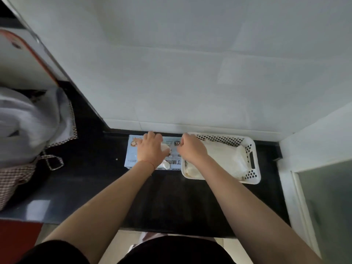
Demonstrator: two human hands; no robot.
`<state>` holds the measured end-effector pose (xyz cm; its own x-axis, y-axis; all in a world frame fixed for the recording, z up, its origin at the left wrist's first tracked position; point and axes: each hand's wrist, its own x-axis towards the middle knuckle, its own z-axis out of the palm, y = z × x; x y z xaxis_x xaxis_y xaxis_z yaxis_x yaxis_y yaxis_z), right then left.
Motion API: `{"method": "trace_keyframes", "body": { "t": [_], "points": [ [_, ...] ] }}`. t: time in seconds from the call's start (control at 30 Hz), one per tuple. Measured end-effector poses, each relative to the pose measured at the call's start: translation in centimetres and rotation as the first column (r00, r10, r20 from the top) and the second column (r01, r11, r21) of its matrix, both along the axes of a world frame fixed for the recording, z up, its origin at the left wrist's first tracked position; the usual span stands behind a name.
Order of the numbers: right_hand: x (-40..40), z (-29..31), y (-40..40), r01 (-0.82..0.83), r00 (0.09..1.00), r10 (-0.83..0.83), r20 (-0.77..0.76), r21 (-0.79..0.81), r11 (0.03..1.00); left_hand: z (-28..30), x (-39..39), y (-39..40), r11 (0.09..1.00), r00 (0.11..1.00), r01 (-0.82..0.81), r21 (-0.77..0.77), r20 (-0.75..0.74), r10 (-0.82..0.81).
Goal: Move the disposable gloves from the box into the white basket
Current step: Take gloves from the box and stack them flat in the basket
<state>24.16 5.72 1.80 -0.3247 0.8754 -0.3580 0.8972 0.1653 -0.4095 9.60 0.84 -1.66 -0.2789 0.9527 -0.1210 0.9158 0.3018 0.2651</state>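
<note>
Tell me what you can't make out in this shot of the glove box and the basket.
All in the head view:
- Box opening: the left hand lies over the glove box, hiding how many gloves remain.
- Right hand: its curled fingers face away, so whether it pinches a glove is unclear.
- Box print: partly covered and too small to read.
- White basket: the right forearm hides its near left corner, and the pale gloves inside blur together.

Tiled wall [190, 92] close behind box [131, 159] and basket [253, 149].
</note>
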Motion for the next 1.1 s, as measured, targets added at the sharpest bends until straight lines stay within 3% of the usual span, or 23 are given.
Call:
{"method": "trace_keyframes", "body": {
  "t": [0.13,0.27,0.53,0.63,0.9,1.1],
  "points": [
    [-2.5,-0.8,-1.4,0.023,0.998,-0.027,-0.050,-0.094,0.995,-0.1,-3.2,-0.9,0.980,0.990,-0.085,-0.179,0.099,0.104],
    [-3.1,-1.2,-1.8,0.090,0.990,-0.100,-0.102,-0.094,0.991,0.9,-4.5,-1.2,0.971,0.924,-0.221,-0.085,0.300,0.237],
    [-4.2,-0.2,-2.1,0.178,0.959,-0.191,-0.210,-0.080,0.981,3.2,-6.8,-0.8,0.969,0.894,-0.246,0.031,0.393,0.215],
    [-4.3,-0.1,-2.3,0.193,0.952,-0.204,-0.229,-0.070,0.979,3.6,-7.2,-0.7,0.978,0.911,-0.204,0.033,0.371,0.177],
    [-5.0,0.0,-2.7,0.176,0.966,-0.182,-0.185,-0.047,0.983,2.4,-6.3,-1.0,0.987,0.936,-0.011,-0.160,0.346,0.067],
    [-5.9,-0.6,-3.1,0.165,0.948,-0.163,-0.275,-0.014,0.986,2.5,-5.9,-1.1,0.992,0.932,0.066,-0.107,0.363,-0.023]
  ]
}}
